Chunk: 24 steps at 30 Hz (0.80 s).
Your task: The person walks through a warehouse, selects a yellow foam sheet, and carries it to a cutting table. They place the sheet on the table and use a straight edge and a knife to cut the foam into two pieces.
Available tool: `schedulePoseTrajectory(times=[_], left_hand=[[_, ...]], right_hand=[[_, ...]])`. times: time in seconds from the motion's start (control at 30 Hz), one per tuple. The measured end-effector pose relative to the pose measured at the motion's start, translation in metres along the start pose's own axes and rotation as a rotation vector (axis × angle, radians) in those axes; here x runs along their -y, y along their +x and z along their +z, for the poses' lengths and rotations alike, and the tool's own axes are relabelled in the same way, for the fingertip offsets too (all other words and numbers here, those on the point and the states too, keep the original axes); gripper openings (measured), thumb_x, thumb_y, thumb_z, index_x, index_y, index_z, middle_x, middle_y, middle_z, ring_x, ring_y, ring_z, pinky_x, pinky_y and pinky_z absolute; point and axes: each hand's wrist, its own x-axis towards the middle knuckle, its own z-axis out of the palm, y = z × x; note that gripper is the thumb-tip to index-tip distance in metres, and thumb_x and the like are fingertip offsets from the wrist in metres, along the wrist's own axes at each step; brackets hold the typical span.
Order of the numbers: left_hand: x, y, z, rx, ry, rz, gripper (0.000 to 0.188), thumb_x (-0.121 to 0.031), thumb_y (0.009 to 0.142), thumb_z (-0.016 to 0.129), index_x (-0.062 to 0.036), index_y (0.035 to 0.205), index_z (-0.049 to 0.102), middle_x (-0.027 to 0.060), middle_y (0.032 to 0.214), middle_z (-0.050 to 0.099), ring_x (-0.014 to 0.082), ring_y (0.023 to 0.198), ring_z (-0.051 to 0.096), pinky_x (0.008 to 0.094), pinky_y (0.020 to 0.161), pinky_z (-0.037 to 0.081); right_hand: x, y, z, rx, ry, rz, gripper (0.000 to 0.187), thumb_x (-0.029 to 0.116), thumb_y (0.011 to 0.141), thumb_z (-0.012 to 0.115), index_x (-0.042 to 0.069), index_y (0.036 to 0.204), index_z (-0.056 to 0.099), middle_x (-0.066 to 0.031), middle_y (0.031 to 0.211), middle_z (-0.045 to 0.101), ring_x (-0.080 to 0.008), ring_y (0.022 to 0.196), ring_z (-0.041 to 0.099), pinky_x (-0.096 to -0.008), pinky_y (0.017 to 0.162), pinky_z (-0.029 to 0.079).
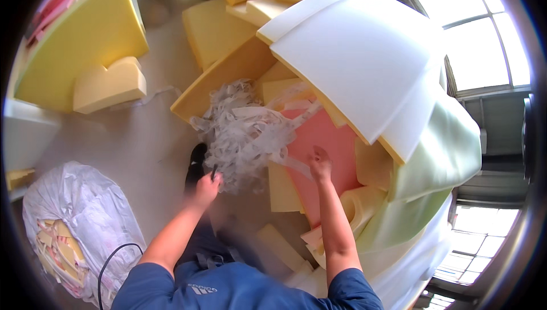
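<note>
A heap of crumpled, whitish translucent strips [245, 130] lies in front of me among the foam pieces. My left hand [209, 189] is closed around a small dark, stick-like object [213, 173], at the heap's near edge; its kind is too small to tell. Over a pink foam sheet [327, 139] hangs my right hand [320, 165], its fingers curled in. One pale strip runs from the heap toward that hand, but whether the fingers grip it is hidden.
Large white-faced foam sheets [353, 54] lean at the right above a pale green sheet [439, 145]. Yellow foam blocks [111, 85] stand at the far left. A white sack [108, 213] of foam scraps sits at the lower left, with a black cable [101, 273] beside me.
</note>
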Motion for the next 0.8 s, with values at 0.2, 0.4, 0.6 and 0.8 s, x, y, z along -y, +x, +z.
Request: schedulePoseTrajectory(times=[0.2,0.4,0.6,0.8], left_hand=[[-0.081,0.265,0.029,-0.206,-0.125,0.493,0.033,-0.018,0.088,0.057,-0.0122,0.121,0.061,0.017,0.112,0.064,0.0377,0.103,0.059,0.0428,0.086,0.048],[-0.096,0.319,0.121,0.677,-0.056,0.138,0.043,-0.023,0.084,0.06,-0.0116,0.126,0.058,0.0177,0.119,0.063,0.0352,0.111,0.058,0.0405,0.094,0.045],[-0.134,0.141,0.141,1.118,-0.581,-0.042,0.053,-0.031,0.094,0.053,-0.0117,0.142,0.043,0.0175,0.128,0.058,0.0279,0.118,0.055,0.0365,0.102,0.039],[-0.189,0.089,0.136,1.267,-0.479,0.195,0.056,-0.044,0.094,0.049,-0.0201,0.143,0.04,0.0191,0.121,0.061,0.0363,0.108,0.06,0.0395,0.092,0.046]], right_hand=[[0.176,0.113,0.118,0.226,-0.274,-0.658,0.026,0.007,0.079,0.064,0.001,0.104,0.063,-0.0187,0.106,0.064,-0.0366,0.099,0.06,-0.0416,0.085,0.049],[0.102,0.257,0.163,0.606,-1.324,-0.18,0.038,0.036,0.087,0.058,0.002,0.101,0.066,-0.0201,0.1,0.066,-0.0359,0.092,0.061,-0.046,0.085,0.046],[0.149,0.219,0.071,0.808,-1.113,-0.249,0.037,0.039,0.081,0.062,0.003,0.08,0.07,-0.0149,0.082,0.068,-0.0338,0.087,0.06,-0.0466,0.083,0.044],[0.185,0.218,0.015,0.827,-1.169,-0.063,0.019,0.02,0.071,0.069,0.001,0.066,0.068,-0.0161,0.072,0.066,-0.0335,0.08,0.061,-0.0436,0.079,0.048]])
